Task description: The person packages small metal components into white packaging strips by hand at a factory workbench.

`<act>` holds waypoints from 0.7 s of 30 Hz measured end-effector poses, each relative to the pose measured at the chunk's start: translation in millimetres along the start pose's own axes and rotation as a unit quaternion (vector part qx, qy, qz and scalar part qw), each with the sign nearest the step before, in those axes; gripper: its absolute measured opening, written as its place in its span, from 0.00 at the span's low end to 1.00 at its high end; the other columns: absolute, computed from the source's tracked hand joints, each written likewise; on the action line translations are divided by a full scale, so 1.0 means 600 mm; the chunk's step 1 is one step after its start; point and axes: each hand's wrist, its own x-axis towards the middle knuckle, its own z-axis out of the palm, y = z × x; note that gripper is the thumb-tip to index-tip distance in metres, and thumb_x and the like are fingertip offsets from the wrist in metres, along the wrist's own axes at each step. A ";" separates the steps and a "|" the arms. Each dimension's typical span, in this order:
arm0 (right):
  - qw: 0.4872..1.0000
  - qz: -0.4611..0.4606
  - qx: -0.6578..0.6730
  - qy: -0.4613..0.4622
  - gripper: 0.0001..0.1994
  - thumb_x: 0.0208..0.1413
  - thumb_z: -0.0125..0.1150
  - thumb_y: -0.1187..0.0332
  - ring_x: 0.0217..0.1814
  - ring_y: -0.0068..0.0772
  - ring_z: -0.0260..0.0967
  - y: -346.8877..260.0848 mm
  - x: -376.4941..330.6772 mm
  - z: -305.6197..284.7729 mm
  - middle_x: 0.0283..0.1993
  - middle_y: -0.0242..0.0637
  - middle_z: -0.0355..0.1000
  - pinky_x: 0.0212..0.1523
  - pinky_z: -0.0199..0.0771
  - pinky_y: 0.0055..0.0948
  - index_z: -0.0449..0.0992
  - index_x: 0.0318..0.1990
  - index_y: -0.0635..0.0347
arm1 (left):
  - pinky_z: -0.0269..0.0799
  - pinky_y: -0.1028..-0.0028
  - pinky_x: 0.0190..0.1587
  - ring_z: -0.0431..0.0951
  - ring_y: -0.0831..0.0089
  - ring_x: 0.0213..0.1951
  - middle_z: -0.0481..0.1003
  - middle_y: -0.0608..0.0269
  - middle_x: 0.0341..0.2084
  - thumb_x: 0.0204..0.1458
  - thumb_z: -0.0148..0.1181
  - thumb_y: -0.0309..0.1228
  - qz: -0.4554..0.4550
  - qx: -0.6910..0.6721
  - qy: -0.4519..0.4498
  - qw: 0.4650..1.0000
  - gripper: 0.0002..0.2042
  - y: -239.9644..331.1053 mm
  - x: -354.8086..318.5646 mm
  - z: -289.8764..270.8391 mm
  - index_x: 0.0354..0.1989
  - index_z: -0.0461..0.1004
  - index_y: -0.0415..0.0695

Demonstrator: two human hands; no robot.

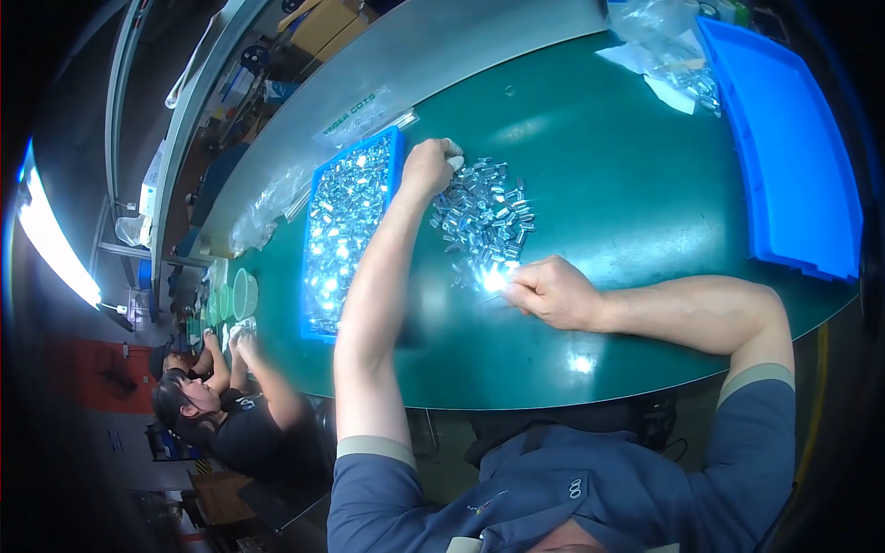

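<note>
A loose pile of small shiny metal pieces lies on the green tabletop in front of me. My left hand reaches to the pile's far left edge, its fingers curled together with white covers on the tips; whatever they hold is hidden. At the pile's near right edge, my right hand pinches with thumb and forefinger. Strong glare there hides what is between them. Left of the pile, partly behind my left forearm, stands a blue tray filled with similar metal pieces.
A large blue tray lies at the right. Beside it, at the back, is a clear plastic bag with metal pieces. Plastic bags and green baskets are at the left, where co-workers sit. A metal ledge borders the far side.
</note>
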 end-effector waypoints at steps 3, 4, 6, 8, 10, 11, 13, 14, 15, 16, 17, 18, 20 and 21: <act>1.000 0.002 0.004 0.000 0.16 0.64 0.57 0.66 0.22 0.33 0.70 -0.004 0.000 0.001 0.19 0.37 0.72 0.25 0.69 0.35 0.73 0.23 0.62 | 0.77 0.65 0.43 0.84 0.60 0.37 0.83 0.49 0.33 0.52 0.68 0.30 0.003 -0.020 -0.009 1.000 0.10 -0.013 -0.030 -0.003 0.41 0.83 0.41; 1.000 0.003 0.004 0.003 0.16 0.64 0.57 0.66 0.21 0.33 0.70 -0.005 0.001 0.002 0.19 0.37 0.72 0.25 0.69 0.35 0.73 0.23 0.62 | 0.77 0.65 0.42 0.84 0.61 0.37 0.83 0.50 0.33 0.52 0.68 0.30 0.006 -0.026 -0.002 1.000 0.10 -0.015 -0.044 -0.003 0.42 0.83 0.41; 1.000 0.000 0.001 0.006 0.16 0.65 0.57 0.66 0.21 0.31 0.70 -0.005 0.000 0.002 0.19 0.36 0.72 0.25 0.68 0.34 0.73 0.23 0.62 | 0.77 0.67 0.41 0.83 0.64 0.35 0.83 0.53 0.32 0.52 0.68 0.28 -0.001 -0.027 0.000 1.000 0.10 -0.008 -0.075 -0.011 0.42 0.82 0.40; 1.000 0.011 0.003 0.004 0.17 0.66 0.57 0.63 0.21 0.33 0.72 -0.003 -0.002 0.002 0.19 0.37 0.73 0.25 0.69 0.34 0.75 0.25 0.61 | 0.76 0.68 0.41 0.83 0.65 0.35 0.82 0.54 0.31 0.52 0.68 0.27 -0.005 -0.045 0.009 0.999 0.09 -0.008 -0.097 -0.012 0.41 0.81 0.40; 0.999 0.038 0.011 -0.002 0.16 0.66 0.58 0.60 0.23 0.32 0.74 -0.004 -0.001 0.000 0.21 0.37 0.75 0.26 0.71 0.33 0.77 0.28 0.61 | 0.76 0.70 0.41 0.81 0.71 0.34 0.82 0.58 0.32 0.52 0.68 0.25 -0.005 -0.068 0.048 0.997 0.09 -0.001 -0.125 -0.021 0.41 0.78 0.37; 0.999 0.039 0.012 -0.006 0.16 0.66 0.58 0.60 0.23 0.32 0.74 -0.006 -0.001 0.002 0.21 0.37 0.75 0.26 0.71 0.33 0.77 0.28 0.61 | 0.76 0.70 0.41 0.81 0.71 0.34 0.82 0.58 0.32 0.52 0.68 0.25 -0.009 -0.069 0.047 0.996 0.09 0.002 -0.148 -0.023 0.41 0.78 0.37; 0.996 0.046 0.056 0.054 0.16 0.66 0.58 0.61 0.25 0.27 0.73 -0.007 -0.002 0.006 0.23 0.36 0.76 0.27 0.70 0.30 0.77 0.28 0.62 | 0.76 0.72 0.41 0.80 0.74 0.34 0.81 0.61 0.33 0.54 0.68 0.25 -0.042 -0.226 0.106 0.967 0.10 0.023 -0.204 -0.029 0.42 0.77 0.38; 0.994 0.053 0.076 0.066 0.14 0.66 0.58 0.62 0.26 0.23 0.72 -0.006 -0.004 0.005 0.25 0.34 0.76 0.28 0.70 0.28 0.77 0.31 0.62 | 0.76 0.73 0.42 0.80 0.75 0.36 0.81 0.62 0.34 0.55 0.68 0.26 -0.050 -0.333 0.111 0.935 0.10 0.018 -0.235 -0.016 0.42 0.77 0.38; 0.993 0.055 0.081 0.061 0.14 0.66 0.58 0.62 0.26 0.23 0.72 -0.006 -0.002 0.008 0.25 0.34 0.76 0.28 0.70 0.28 0.77 0.31 0.62 | 0.76 0.74 0.43 0.80 0.76 0.37 0.81 0.62 0.35 0.56 0.68 0.26 -0.061 -0.433 0.117 0.892 0.10 0.012 -0.275 -0.007 0.43 0.76 0.39; 0.991 0.058 0.083 0.082 0.12 0.67 0.58 0.64 0.26 0.20 0.69 0.003 -0.006 0.002 0.27 0.32 0.76 0.27 0.69 0.25 0.77 0.34 0.62 | 0.77 0.74 0.45 0.81 0.75 0.39 0.81 0.60 0.37 0.55 0.68 0.25 -0.107 -0.479 0.100 0.866 0.11 0.036 -0.304 0.000 0.45 0.75 0.40; 0.990 0.054 0.088 0.096 0.10 0.68 0.57 0.65 0.26 0.16 0.67 0.006 -0.003 0.001 0.28 0.30 0.75 0.26 0.67 0.21 0.78 0.37 0.62 | 0.78 0.73 0.46 0.82 0.73 0.40 0.81 0.59 0.38 0.55 0.68 0.24 -0.138 -0.558 0.096 0.813 0.12 0.049 -0.337 0.008 0.46 0.75 0.40; 0.989 0.072 0.095 0.088 0.10 0.68 0.57 0.64 0.27 0.16 0.67 0.004 -0.004 -0.002 0.29 0.29 0.75 0.27 0.68 0.20 0.77 0.39 0.62 | 0.78 0.73 0.46 0.82 0.72 0.40 0.81 0.58 0.38 0.55 0.68 0.24 -0.134 -0.597 0.098 0.785 0.12 0.055 -0.359 0.022 0.46 0.75 0.40; 0.988 0.085 0.098 0.078 0.10 0.69 0.57 0.64 0.27 0.16 0.67 0.004 -0.006 -0.005 0.29 0.30 0.75 0.27 0.68 0.20 0.77 0.39 0.62 | 0.79 0.74 0.46 0.83 0.70 0.39 0.81 0.55 0.38 0.55 0.67 0.23 -0.136 -0.649 0.097 0.742 0.12 0.066 -0.383 0.049 0.47 0.74 0.40; 0.988 0.089 0.102 0.072 0.10 0.69 0.57 0.65 0.27 0.16 0.67 0.005 -0.004 -0.005 0.29 0.30 0.75 0.27 0.68 0.20 0.77 0.39 0.63 | 0.79 0.74 0.46 0.83 0.70 0.39 0.81 0.54 0.39 0.56 0.66 0.22 -0.131 -0.662 0.091 0.733 0.12 0.073 -0.389 0.053 0.47 0.74 0.40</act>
